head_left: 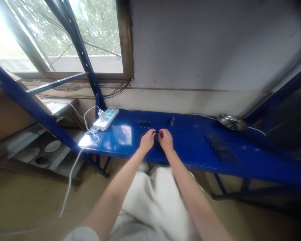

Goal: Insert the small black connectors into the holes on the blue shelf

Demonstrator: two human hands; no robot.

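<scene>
Above the blue tabletop (pixel 130 147), my left hand (pixel 147 139) and my right hand (pixel 166 138) meet almost fingertip to fingertip. Both are closed in a pinch on a small dark piece (pixel 157 132), too small to name, that spans the gap between them. Just beyond my left hand, several small dark pieces with pale tips (pixel 144 124) stand or lie in a row. Past my right hand are another small dark piece (pixel 169 121) and a clear little piece (pixel 173 119).
A white power strip (pixel 106 118) with a plugged-in charger sits at the left end, its cable hanging over the edge. A shiny metal dish (pixel 232 122) lies at the back right. A blurred-out dark object (pixel 222 148) is nearer. Blue uprights (pixel 82 53) frame the table.
</scene>
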